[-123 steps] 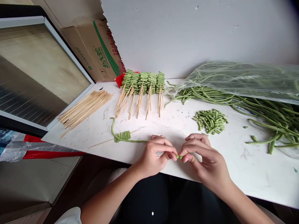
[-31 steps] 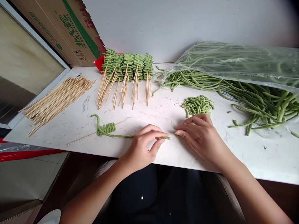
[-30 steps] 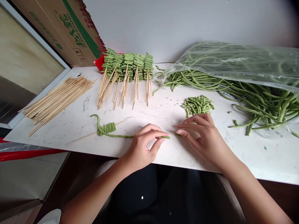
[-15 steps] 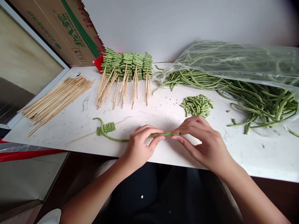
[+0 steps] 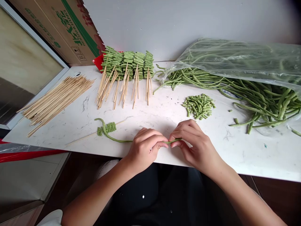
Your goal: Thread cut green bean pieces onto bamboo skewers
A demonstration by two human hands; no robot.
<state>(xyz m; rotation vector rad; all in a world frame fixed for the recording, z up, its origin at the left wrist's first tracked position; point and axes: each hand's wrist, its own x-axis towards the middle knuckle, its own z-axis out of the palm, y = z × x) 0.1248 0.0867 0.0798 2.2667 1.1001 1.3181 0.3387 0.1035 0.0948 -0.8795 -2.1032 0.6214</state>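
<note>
Your left hand [image 5: 146, 149] has a narrow grip, thumb and fingers pinched on one long green bean [image 5: 117, 140]; your right hand [image 5: 194, 144] pinches the same bean near its right end, just beside the left fingertips. The bean runs left from your hands, near the bench's near edge, and its tail curls up across the left part of a short row of cut bean pieces [image 5: 110, 127] threaded on a bamboo skewer.

Beyond your right hand, on the bench [image 5: 162, 116], you have a heap of loose cut pieces [image 5: 198, 106]. Farther right, whole long beans [image 5: 258, 97] spill from a clear plastic bag [image 5: 237, 59]; blue print under them is too small to read.

At the far left-centre, loaded bean skewers [image 5: 128, 62] lie stacked, their bare ends towards you. Left of these lies a bundle of loose skewers [image 5: 58, 100]. Behind, a tilted cardboard carton [image 5: 47, 28] reads "BEIDAHUANG" beside green 北大荒 characters; its red lettering is partly cut off.
</note>
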